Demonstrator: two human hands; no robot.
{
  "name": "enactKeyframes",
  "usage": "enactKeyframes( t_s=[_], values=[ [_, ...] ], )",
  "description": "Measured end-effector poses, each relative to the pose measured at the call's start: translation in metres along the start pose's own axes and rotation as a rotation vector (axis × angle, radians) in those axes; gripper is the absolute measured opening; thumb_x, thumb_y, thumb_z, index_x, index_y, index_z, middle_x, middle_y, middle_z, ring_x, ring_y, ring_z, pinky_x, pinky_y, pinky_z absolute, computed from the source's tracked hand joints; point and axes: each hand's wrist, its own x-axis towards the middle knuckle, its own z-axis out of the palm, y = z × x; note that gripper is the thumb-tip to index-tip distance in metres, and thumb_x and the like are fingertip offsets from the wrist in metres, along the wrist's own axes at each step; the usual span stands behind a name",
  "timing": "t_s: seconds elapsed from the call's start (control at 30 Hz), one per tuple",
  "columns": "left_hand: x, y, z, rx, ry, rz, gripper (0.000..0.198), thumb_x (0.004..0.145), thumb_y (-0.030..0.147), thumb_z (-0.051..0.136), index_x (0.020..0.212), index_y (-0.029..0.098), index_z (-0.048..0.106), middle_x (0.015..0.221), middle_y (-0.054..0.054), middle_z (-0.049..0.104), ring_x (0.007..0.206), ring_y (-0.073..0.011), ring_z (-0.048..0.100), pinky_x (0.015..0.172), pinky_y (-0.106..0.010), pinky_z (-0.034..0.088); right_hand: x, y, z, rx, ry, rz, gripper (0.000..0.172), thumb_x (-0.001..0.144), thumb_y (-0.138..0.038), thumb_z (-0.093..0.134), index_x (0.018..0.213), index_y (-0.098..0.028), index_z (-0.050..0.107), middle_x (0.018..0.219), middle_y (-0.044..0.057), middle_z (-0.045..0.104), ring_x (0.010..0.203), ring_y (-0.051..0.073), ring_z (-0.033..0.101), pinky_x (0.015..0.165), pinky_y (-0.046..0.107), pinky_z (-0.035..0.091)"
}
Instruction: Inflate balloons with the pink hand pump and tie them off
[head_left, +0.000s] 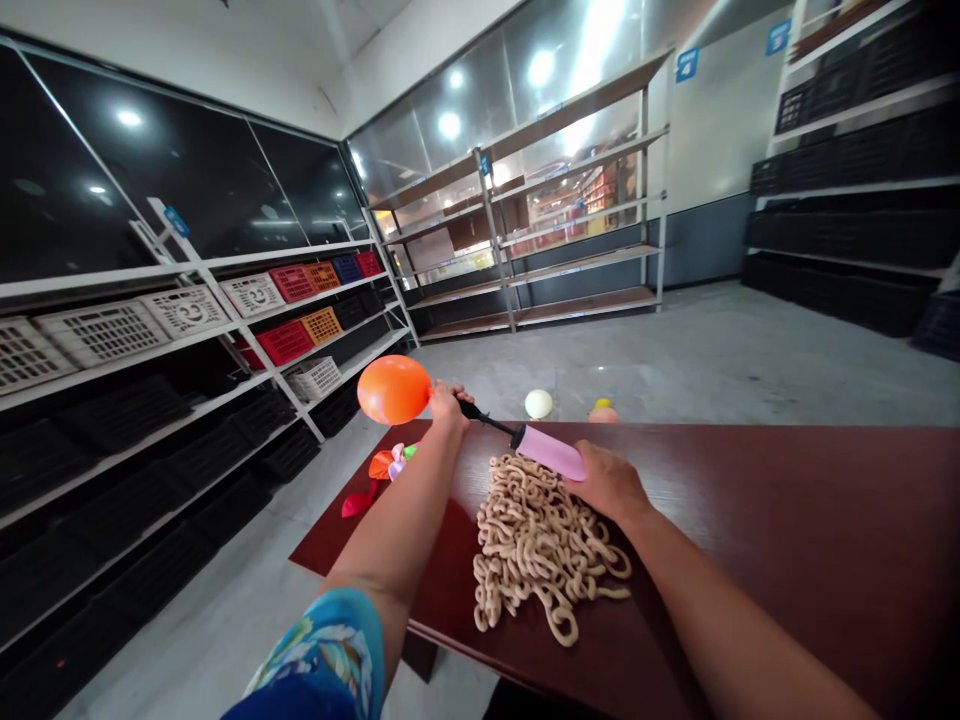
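My left hand (pixel 447 405) is closed around the neck of an inflated orange balloon (pixel 393 389), holding it on the black nozzle of a pink hand pump (pixel 551 451). My right hand (pixel 609 485) grips the rear of the pump body. Both hands are above the dark red table (pixel 787 540). Just below the pump lies a heap of beige plastic chain (pixel 536 545).
Flat uninflated balloons (pixel 379 472) in red, orange, pink and green lie at the table's left corner. A white balloon (pixel 538 403) and a yellow and a peach one (pixel 602 410) rest on the floor beyond. Shelves with coloured crates (pixel 289 300) line the left wall.
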Motion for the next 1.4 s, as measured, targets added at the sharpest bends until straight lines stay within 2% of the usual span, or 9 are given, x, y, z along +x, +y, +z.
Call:
enactKeyframes(
  t_s=[0.13, 0.23, 0.53, 0.63, 0.83, 1.0, 1.13, 1.23, 1.4],
  values=[
    [-0.019, -0.025, 0.002, 0.063, -0.054, 0.030, 0.025, 0.084, 0.035, 0.044, 0.069, 0.020, 0.032, 0.053, 0.004, 0.038, 0.036, -0.0057, 0.035, 0.039, -0.019, 0.033, 0.000, -0.004, -0.003, 0.004, 0.009, 0.006, 0.018, 0.069, -0.032, 0.057, 0.080, -0.020, 0.047, 0.079, 0.003, 0.061, 0.075, 0.018, 0.056, 0.060, 0.028, 0.028],
    [-0.021, -0.026, 0.001, 0.060, -0.029, 0.005, 0.023, 0.085, 0.034, 0.043, 0.070, 0.020, 0.033, 0.053, 0.004, 0.038, 0.036, -0.0059, 0.035, 0.038, -0.018, 0.032, 0.000, -0.004, -0.005, 0.014, -0.012, -0.012, 0.019, 0.069, -0.030, 0.057, 0.082, -0.021, 0.048, 0.081, 0.002, 0.061, 0.076, 0.018, 0.056, 0.060, 0.027, 0.028],
    [0.024, 0.044, -0.003, 0.056, 0.062, 0.090, 0.021, 0.085, 0.030, 0.043, 0.071, 0.020, 0.031, 0.054, 0.005, 0.035, 0.035, -0.0046, 0.033, 0.037, -0.018, 0.030, 0.004, 0.003, -0.005, -0.005, -0.058, 0.031, 0.024, 0.069, -0.032, 0.058, 0.089, -0.021, 0.051, 0.083, 0.004, 0.062, 0.080, 0.020, 0.056, 0.063, 0.029, 0.027],
    [0.029, 0.050, -0.005, 0.056, 0.087, 0.100, 0.023, 0.086, 0.034, 0.042, 0.071, 0.020, 0.032, 0.054, 0.005, 0.036, 0.035, -0.0044, 0.032, 0.037, -0.018, 0.031, 0.004, 0.006, 0.000, -0.016, -0.062, 0.027, 0.024, 0.068, -0.033, 0.058, 0.086, -0.020, 0.050, 0.082, 0.004, 0.062, 0.081, 0.021, 0.057, 0.066, 0.030, 0.028],
    [0.009, 0.011, -0.005, 0.068, 0.083, 0.072, 0.021, 0.086, 0.034, 0.041, 0.073, 0.020, 0.034, 0.053, 0.004, 0.038, 0.035, -0.0054, 0.035, 0.037, -0.018, 0.033, 0.001, 0.005, 0.001, -0.062, -0.050, 0.002, 0.024, 0.067, -0.035, 0.059, 0.082, -0.019, 0.048, 0.081, 0.006, 0.062, 0.080, 0.022, 0.057, 0.067, 0.030, 0.029],
    [-0.012, -0.029, -0.002, 0.073, 0.003, 0.020, 0.019, 0.085, 0.034, 0.043, 0.075, 0.020, 0.036, 0.053, 0.004, 0.040, 0.036, -0.0065, 0.037, 0.038, -0.019, 0.034, 0.000, 0.000, -0.001, -0.075, -0.008, -0.014, 0.022, 0.069, -0.034, 0.057, 0.082, -0.019, 0.047, 0.078, 0.005, 0.061, 0.079, 0.021, 0.057, 0.068, 0.031, 0.030],
    [-0.019, -0.038, -0.003, 0.052, 0.018, 0.005, 0.022, 0.085, 0.036, 0.043, 0.074, 0.019, 0.036, 0.053, 0.004, 0.041, 0.036, -0.0066, 0.038, 0.038, -0.019, 0.034, 0.000, -0.001, -0.003, -0.069, -0.016, -0.013, 0.026, 0.068, -0.037, 0.058, 0.085, -0.020, 0.049, 0.081, 0.005, 0.062, 0.079, 0.021, 0.057, 0.068, 0.030, 0.030],
    [-0.014, -0.023, -0.003, 0.057, 0.039, 0.016, 0.023, 0.086, 0.037, 0.041, 0.074, 0.019, 0.036, 0.054, 0.003, 0.041, 0.036, -0.0063, 0.037, 0.037, -0.019, 0.034, -0.001, 0.000, -0.005, -0.049, -0.045, -0.013, 0.029, 0.069, -0.036, 0.058, 0.091, -0.020, 0.050, 0.084, 0.004, 0.063, 0.081, 0.021, 0.057, 0.068, 0.030, 0.030],
    [0.007, 0.033, 0.002, 0.068, 0.061, 0.069, 0.025, 0.087, 0.039, 0.039, 0.072, 0.019, 0.033, 0.054, 0.004, 0.038, 0.035, -0.0054, 0.034, 0.036, -0.018, 0.031, 0.001, 0.003, -0.008, -0.038, -0.043, 0.012, 0.028, 0.070, -0.037, 0.057, 0.091, -0.021, 0.051, 0.084, 0.004, 0.063, 0.078, 0.021, 0.057, 0.065, 0.030, 0.031]
  ],
)
